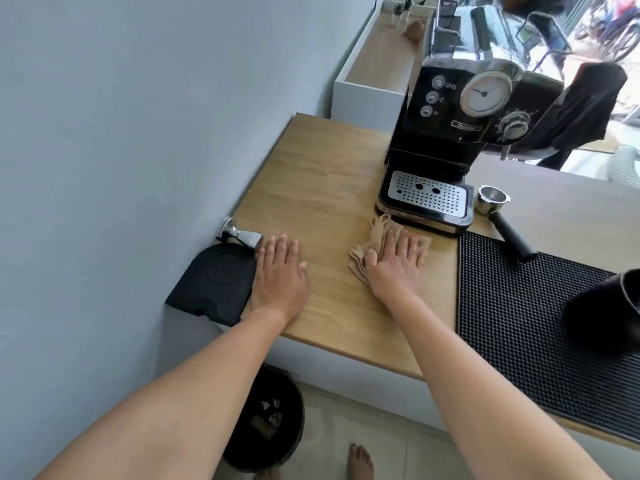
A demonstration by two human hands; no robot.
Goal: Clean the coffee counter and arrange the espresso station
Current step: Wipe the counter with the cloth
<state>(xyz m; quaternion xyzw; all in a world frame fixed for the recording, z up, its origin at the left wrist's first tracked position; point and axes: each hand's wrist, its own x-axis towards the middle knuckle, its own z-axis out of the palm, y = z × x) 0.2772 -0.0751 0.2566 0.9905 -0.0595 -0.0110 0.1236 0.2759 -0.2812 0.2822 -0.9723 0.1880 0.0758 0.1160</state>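
The right hand (398, 261) lies flat, fingers spread, pressing a tan cloth (375, 237) onto the wooden tabletop (322, 188), just before the espresso machine (450, 133). The left hand (280, 271), flat and empty, rests farther from the machine, beside the tamper (239, 233). Unwiped tabletop likely stretches between the hands, nearer the right.

I see a crumpled beige cloth (377, 244) on the wooden counter (322, 188), just before the black espresso machine (450, 133); a steel tamper (239, 235) lies tipped beside the black mat (214, 285).
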